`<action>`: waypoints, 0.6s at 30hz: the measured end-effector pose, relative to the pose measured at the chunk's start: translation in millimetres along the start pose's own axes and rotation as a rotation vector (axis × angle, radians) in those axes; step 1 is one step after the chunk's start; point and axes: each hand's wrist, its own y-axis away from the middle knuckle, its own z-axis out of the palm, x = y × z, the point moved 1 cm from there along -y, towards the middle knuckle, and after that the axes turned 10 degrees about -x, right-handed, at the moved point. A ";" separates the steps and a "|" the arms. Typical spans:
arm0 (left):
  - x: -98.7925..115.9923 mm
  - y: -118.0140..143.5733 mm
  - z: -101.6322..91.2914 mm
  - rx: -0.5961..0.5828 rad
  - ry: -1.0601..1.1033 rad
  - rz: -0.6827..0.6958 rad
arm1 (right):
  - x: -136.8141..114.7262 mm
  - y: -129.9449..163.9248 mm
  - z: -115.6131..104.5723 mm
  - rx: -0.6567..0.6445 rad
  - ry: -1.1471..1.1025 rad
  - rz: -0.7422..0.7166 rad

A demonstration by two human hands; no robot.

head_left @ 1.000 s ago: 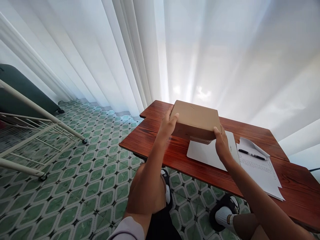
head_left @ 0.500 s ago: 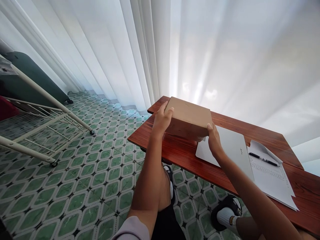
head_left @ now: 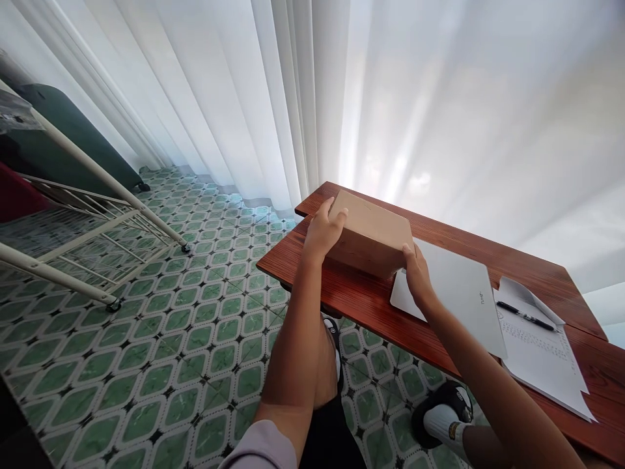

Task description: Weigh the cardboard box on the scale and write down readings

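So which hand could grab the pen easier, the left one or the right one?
Probably the right hand. It grips the cardboard box's end nearest the white laptop, and the pen lies beyond on the paper. The left hand holds the box's far end.

head view, angled down, close over table (head_left: pixel 371 306)

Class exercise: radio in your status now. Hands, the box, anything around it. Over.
Left hand and right hand grip the cardboard box at its ends. Box at table's left end. Laptop touching or just beside it; can't tell.
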 end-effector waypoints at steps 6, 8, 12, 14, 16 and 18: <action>-5.5 -5.0 2.9 -0.003 -0.011 0.000 | 1.9 -2.1 -2.4 0.029 0.051 0.031; -5.8 -5.9 3.7 -0.003 -0.024 -0.012 | 3.5 -2.6 -2.4 0.032 0.057 0.035; -6.6 -6.2 3.6 0.004 -0.033 -0.027 | 4.8 -3.9 -0.9 0.027 0.061 0.029; -7.8 -6.1 2.6 0.016 -0.048 -0.026 | 5.1 -4.6 0.0 0.026 0.062 0.025; -9.2 -5.9 1.1 0.021 -0.063 -0.025 | 6.0 -4.9 0.9 0.026 0.062 0.022; -10.1 -5.8 -0.7 0.017 -0.076 -0.023 | 7.9 -4.7 1.8 0.022 0.072 0.009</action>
